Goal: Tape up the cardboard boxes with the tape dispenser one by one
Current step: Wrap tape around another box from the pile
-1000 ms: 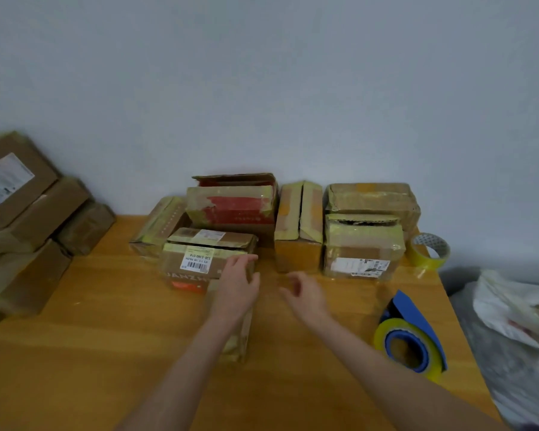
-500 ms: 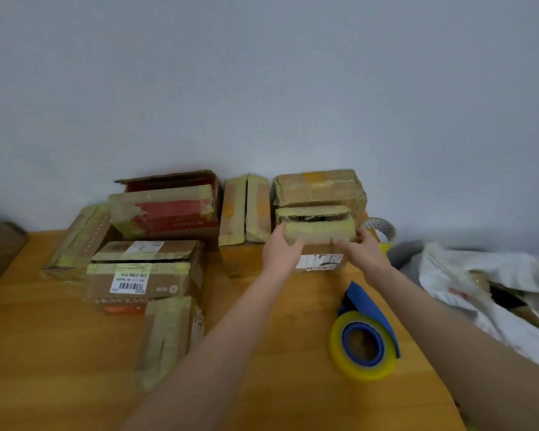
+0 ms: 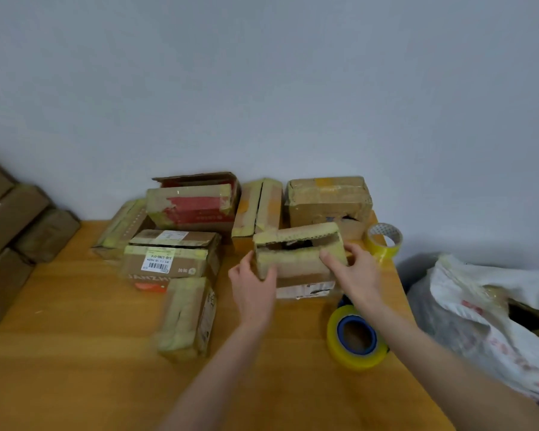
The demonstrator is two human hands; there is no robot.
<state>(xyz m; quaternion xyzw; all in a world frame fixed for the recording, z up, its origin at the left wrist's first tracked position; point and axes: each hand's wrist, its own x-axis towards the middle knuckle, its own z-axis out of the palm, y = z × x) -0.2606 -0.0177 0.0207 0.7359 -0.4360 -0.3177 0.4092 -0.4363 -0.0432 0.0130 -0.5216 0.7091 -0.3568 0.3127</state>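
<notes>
A small cardboard box [image 3: 299, 262] with gaping top flaps and a white label on its front is held between both hands just above the wooden table [image 3: 75, 353]. My left hand [image 3: 254, 287] grips its left end, my right hand [image 3: 355, 272] its right end. The tape dispenser [image 3: 355, 337], blue with a yellow-tinted roll, lies on the table under my right forearm. A taped box [image 3: 185, 317] lies on its side to the left of my left hand.
Several more boxes stand along the wall: a labelled one [image 3: 168, 256], a red-printed one [image 3: 196, 203], a narrow upright one [image 3: 257, 209] and a brown one [image 3: 329, 197]. A spare tape roll [image 3: 383, 242] sits at the back right. A white bag [image 3: 492, 312] lies off the table's right edge; stacked boxes [image 3: 10, 231] at left.
Both hands went from the taped box on the left to the small box at the back right, took hold of it and pulled it forward off the row.
</notes>
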